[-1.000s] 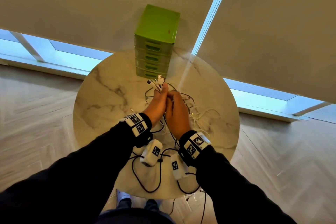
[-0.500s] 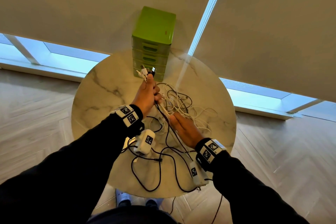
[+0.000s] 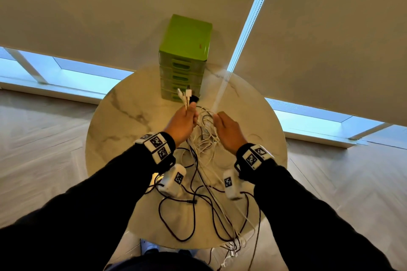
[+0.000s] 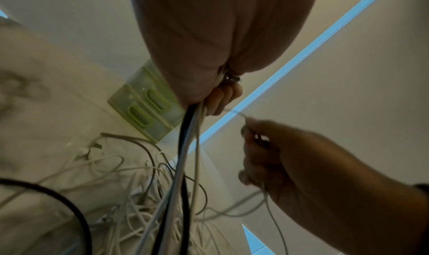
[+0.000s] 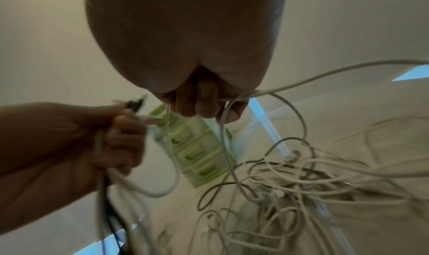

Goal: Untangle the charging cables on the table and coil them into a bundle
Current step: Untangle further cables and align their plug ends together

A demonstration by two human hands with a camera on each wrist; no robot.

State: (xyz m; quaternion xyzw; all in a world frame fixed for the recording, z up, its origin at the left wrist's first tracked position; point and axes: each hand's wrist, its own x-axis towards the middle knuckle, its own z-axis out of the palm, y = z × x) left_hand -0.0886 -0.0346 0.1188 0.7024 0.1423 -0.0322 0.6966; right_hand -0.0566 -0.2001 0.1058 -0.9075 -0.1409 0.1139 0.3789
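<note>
Left hand (image 3: 184,122): fisted round gathered cables, plug ends (image 3: 186,95) sticking up beyond the fist.
Right hand (image 3: 229,131): just beside it, pinching one white strand (image 5: 228,148).
Axis: held cables ran down toward the person.
Cable tangle (image 3: 207,138): between and below both hands, white and black loops on table (image 3: 123,121).
Next (judged): feed strand leftward.

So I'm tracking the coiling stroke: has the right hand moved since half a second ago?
Yes. The right hand has moved up the round table toward the green drawer unit, level with the left hand.
</note>
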